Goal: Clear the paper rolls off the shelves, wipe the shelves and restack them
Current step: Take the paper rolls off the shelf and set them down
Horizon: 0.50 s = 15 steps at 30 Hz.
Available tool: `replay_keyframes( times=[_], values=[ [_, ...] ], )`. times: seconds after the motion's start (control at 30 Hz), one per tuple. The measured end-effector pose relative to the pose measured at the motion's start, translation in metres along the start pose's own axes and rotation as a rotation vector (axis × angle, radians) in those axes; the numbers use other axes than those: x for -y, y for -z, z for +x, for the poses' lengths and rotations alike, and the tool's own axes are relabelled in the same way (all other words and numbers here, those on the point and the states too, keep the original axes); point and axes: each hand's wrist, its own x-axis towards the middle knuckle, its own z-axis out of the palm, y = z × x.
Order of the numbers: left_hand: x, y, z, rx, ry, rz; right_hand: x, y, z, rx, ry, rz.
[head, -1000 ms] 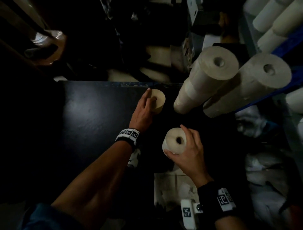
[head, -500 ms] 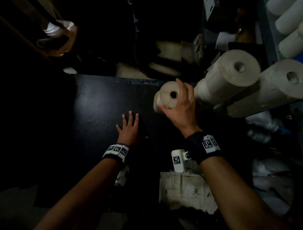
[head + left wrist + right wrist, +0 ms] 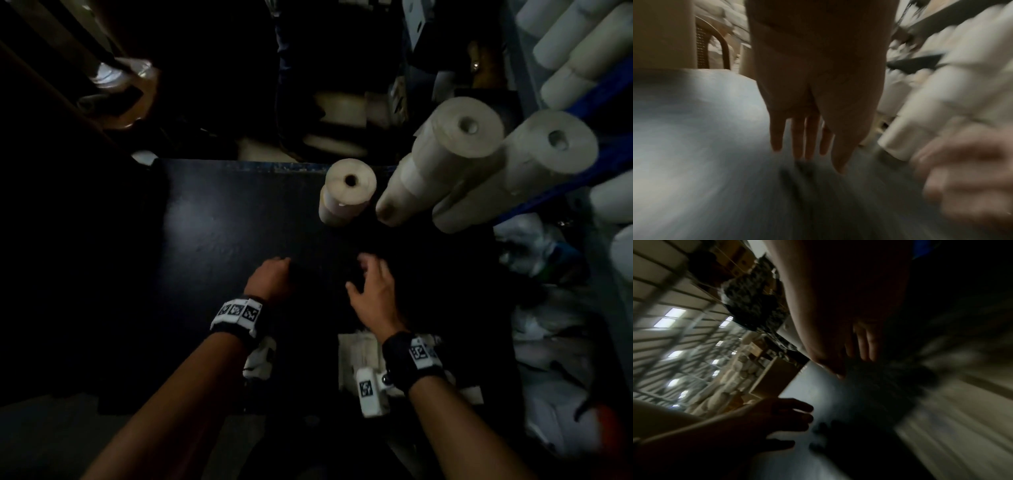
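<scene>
Two short cream paper rolls stand stacked point(image 3: 346, 192) at the far edge of the dark table point(image 3: 222, 222). To their right, two tall stacks of rolls point(image 3: 442, 154) point(image 3: 513, 171) lean on the same table. Nearer me, my left hand point(image 3: 274, 277) hovers low over the tabletop, and the left wrist view shows its fingers point(image 3: 805, 146) straight and holding nothing. My right hand point(image 3: 371, 287) is beside it with fingers loosely spread and empty. A dark patch point(image 3: 869, 402), possibly a cloth, lies between the two hands; blur hides what it is.
More rolls lie on the blue-edged shelves point(image 3: 582, 51) at the upper right. White bags point(image 3: 548, 342) are heaped to the right of the table. A pale paper sheet point(image 3: 356, 356) lies under my right wrist. A chair point(image 3: 715, 48) stands past the table's far left.
My right hand set its roll on top of the one at the far edge, let go and drew back toward me. My left hand also pulled back slightly.
</scene>
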Motion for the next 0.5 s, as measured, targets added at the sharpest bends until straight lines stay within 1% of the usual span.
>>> replay_keyframes(
  times=[0.1,0.17,0.27,0.33,0.43,0.5],
  values=[
    [-0.003,-0.025,-0.058,0.084,-0.032,-0.011,-0.018,-0.012,-0.071,0.219,-0.076,-0.098],
    [0.001,-0.047,-0.097,0.143,-0.060,-0.002,-0.024,-0.018,-0.115,0.261,-0.115,-0.126],
    [0.006,-0.075,-0.153,0.224,-0.124,0.017,-0.025,-0.020,-0.172,0.231,-0.215,-0.112],
    [0.004,-0.083,-0.191,0.254,-0.161,0.035,-0.022,-0.019,-0.212,0.192,-0.271,-0.100],
    [-0.003,-0.085,-0.233,0.252,-0.255,0.051,-0.016,-0.013,-0.272,0.087,-0.330,-0.063],
    [-0.015,-0.081,-0.251,0.252,-0.330,0.063,-0.011,-0.001,-0.309,0.003,-0.357,-0.034]
  ],
)
